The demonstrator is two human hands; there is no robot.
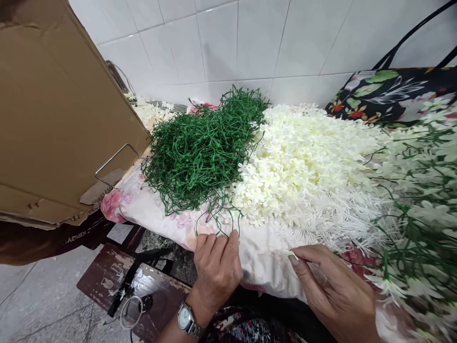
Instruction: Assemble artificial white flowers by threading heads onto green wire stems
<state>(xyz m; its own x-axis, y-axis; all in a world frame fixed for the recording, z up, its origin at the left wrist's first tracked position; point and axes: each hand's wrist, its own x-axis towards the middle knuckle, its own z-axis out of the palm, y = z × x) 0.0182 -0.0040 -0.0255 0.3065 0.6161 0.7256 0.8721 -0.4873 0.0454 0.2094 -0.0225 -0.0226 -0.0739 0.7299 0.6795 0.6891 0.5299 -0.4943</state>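
Observation:
My left hand (217, 262), with a watch on the wrist, is closed on a green plastic stem (218, 220) whose thin branches curve up past the fingers. Thumb and forefinger of my right hand (330, 288) pinch a small white flower piece (291, 254), mostly covered by the fingertips. Just beyond my left hand is a tangled heap of green stems (200, 152). Cream-white artificial flowers (296, 162) lie piled to the right of it. Thin white strands (328, 219) spread in front of those flowers, beyond my right hand.
A floral cloth (150, 205) covers the work surface. Assembled flowers on green stems (424, 214) are heaped at the right. A large cardboard box (67, 114) stands at the left, and a black floral bag (392, 97) leans near the tiled wall. Below is a worn brown bench (107, 271).

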